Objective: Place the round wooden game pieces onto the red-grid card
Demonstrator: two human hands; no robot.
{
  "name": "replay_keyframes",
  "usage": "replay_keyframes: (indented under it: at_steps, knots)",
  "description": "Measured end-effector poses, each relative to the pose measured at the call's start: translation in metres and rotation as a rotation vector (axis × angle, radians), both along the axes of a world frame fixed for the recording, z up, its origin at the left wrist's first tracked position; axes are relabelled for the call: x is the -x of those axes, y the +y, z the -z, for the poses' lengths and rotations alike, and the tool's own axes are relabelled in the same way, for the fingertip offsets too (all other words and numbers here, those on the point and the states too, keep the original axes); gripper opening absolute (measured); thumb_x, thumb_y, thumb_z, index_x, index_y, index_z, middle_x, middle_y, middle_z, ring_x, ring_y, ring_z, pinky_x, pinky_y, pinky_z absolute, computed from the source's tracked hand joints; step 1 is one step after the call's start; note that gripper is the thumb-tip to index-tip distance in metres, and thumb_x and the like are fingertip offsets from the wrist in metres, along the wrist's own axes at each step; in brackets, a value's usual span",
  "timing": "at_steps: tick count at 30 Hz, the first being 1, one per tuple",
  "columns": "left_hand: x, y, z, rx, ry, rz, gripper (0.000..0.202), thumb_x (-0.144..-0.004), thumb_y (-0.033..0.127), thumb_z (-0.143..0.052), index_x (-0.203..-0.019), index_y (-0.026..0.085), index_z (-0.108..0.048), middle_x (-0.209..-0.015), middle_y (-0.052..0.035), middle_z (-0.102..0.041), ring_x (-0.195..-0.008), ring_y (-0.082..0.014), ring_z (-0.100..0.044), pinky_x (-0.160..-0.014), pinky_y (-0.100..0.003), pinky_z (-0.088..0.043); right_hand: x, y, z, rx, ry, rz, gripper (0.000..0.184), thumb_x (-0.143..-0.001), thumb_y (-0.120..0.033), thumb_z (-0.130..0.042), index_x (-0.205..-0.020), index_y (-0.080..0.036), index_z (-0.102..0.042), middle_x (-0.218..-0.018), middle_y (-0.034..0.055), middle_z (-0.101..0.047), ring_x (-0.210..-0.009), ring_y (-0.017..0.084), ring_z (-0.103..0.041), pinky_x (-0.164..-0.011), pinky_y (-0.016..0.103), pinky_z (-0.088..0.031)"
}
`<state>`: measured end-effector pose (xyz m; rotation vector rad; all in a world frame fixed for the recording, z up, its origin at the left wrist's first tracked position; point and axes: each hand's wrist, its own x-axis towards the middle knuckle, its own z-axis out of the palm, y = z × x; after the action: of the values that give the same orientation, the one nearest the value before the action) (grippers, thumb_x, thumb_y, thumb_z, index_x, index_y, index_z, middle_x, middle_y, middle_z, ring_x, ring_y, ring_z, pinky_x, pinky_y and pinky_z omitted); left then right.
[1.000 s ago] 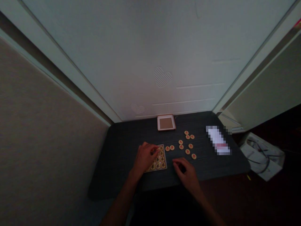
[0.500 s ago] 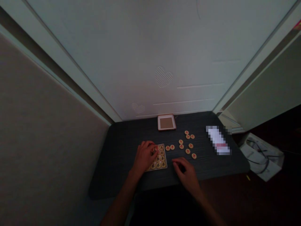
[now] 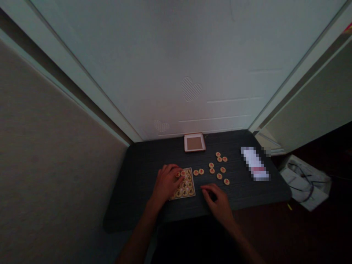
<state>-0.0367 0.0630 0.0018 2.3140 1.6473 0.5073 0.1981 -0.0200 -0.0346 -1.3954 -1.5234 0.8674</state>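
My left hand [image 3: 166,185] reaches over a shallow white-edged box [image 3: 194,189] packed with rows of round Chinese chess pieces, most with dark characters. Its thumb and fingers close around the edges of a red-lettered Chinese chess piece [image 3: 183,173] at the top rows. The hand hides the box's left part. My right hand [image 3: 218,205] rests on the table right of the box, fingers curled towards the thumb, with no piece visible in it. Closest beyond it are two red-lettered pieces [image 3: 201,171] side by side; several more loose pieces [image 3: 219,176] lie farther right.
At the back of the dark table [image 3: 145,157] lies a shallow box lid [image 3: 194,143] against the white panel. A blurred-out white item [image 3: 254,163] is on the right side. On the floor at right stands a white container [image 3: 305,183] with a black cord.
The left thumb and fingers have parted slightly, showing more of the pieces between them. My right hand stays where it was, and the loose pieces have not moved.
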Motion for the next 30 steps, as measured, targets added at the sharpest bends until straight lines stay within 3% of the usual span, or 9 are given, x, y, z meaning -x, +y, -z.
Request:
replay_keyframes:
  at_steps: [8, 19, 26, 30]
  knots:
    - [0.02, -0.002, -0.003, -0.012, 0.017, 0.0, 0.026, -0.088, 0.032, -0.067, -0.113, 0.028, -0.07, -0.122, -0.0052, -0.066, -0.111, -0.0289, -0.057, -0.088, -0.042, -0.043, -0.001, 0.0, 0.004, 0.011, 0.002, -0.009, 0.022, -0.097, -0.035, -0.056, -0.105, -0.023, -0.074, -0.093, 0.0062, -0.073, -0.084, 0.021, -0.068, -0.076, 0.031, -0.054]
    - [0.019, 0.0, 0.003, 0.002, 0.014, -0.016, 0.022, -0.09, 0.03, -0.064, -0.11, 0.028, -0.071, -0.12, -0.0055, -0.068, -0.111, -0.0284, -0.057, -0.089, -0.042, -0.044, -0.002, -0.002, 0.001, 0.016, -0.004, 0.002, 0.022, -0.097, -0.034, -0.056, -0.104, -0.023, -0.074, -0.093, 0.006, -0.073, -0.083, 0.02, -0.069, -0.075, 0.03, -0.054]
    - [0.017, -0.004, -0.002, -0.04, -0.027, -0.016, 0.022, -0.091, 0.03, -0.063, -0.111, 0.027, -0.07, -0.121, -0.0062, -0.067, -0.111, -0.0287, -0.058, -0.091, -0.044, -0.045, -0.01, 0.001, 0.002, -0.003, -0.04, 0.03, 0.023, -0.097, -0.034, -0.055, -0.104, -0.023, -0.073, -0.099, 0.0069, -0.074, -0.089, 0.021, -0.07, -0.079, 0.032, -0.055]
    - [0.011, -0.009, -0.007, -0.069, -0.066, -0.014, 0.02, -0.092, 0.03, -0.063, -0.11, 0.026, -0.07, -0.119, -0.006, -0.068, -0.109, -0.0281, -0.058, -0.09, -0.044, -0.045, -0.025, 0.017, -0.003, -0.066, -0.152, 0.08, 0.022, -0.097, -0.034, -0.055, -0.105, -0.023, -0.072, -0.099, 0.0064, -0.074, -0.087, 0.021, -0.069, -0.079, 0.033, -0.054]
